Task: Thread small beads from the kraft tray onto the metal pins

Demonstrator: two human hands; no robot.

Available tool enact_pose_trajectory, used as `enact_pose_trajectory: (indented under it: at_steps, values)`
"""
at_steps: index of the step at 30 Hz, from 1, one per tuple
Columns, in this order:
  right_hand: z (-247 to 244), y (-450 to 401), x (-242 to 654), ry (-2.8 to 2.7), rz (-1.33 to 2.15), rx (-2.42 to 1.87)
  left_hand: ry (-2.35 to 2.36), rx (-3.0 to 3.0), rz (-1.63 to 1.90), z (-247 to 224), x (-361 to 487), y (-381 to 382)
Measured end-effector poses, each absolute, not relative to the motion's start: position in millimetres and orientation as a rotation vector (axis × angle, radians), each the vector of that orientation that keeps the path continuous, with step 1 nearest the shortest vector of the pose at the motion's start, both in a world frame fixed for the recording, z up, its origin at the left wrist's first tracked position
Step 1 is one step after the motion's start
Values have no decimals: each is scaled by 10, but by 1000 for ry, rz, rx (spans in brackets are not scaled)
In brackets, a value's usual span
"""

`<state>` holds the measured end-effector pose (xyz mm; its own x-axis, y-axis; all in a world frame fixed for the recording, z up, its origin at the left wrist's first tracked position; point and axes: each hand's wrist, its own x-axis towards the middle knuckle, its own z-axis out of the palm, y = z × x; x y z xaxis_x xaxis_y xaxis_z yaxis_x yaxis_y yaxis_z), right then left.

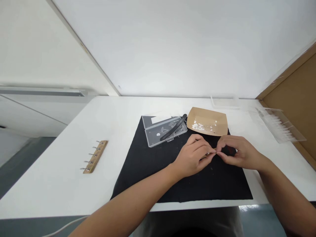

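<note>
Plainly, both hands work fingertip to fingertip: the fingers of the left hand (192,156) and those of the right hand (239,152) are drawn together in a tight pinch, with a tiny piece (216,151) between their tips, too small and covered to make out. Under the fingers a black cloth (138,171) lies over the white desk (61,184). Just beyond them sits a brown paper tray (221,119) holding scattered white bits (197,126). Beyond and to the left of the fingers, an opened clear case (151,141) has a dark curved file (173,128) lying aslant across it. Well to their left rests a wooden strip (93,163) with metal hooks. Well to their right, a transparent rack (281,126) carries rows of pale pieces.
</note>
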<state>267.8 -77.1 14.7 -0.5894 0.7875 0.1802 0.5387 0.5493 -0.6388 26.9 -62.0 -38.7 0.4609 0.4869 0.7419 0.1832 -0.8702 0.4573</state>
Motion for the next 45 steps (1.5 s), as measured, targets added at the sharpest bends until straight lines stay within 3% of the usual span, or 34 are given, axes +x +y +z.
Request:
enact_pose_trajectory:
  at_steps: [20, 45]
  values:
    - [230, -777, 2753, -2350, 1022, -864, 499, 2361, 1202, -323, 239, -647]
    - [215, -860, 2678, -2432, 840, -1028, 467, 2405, 1438, -371, 223, -607]
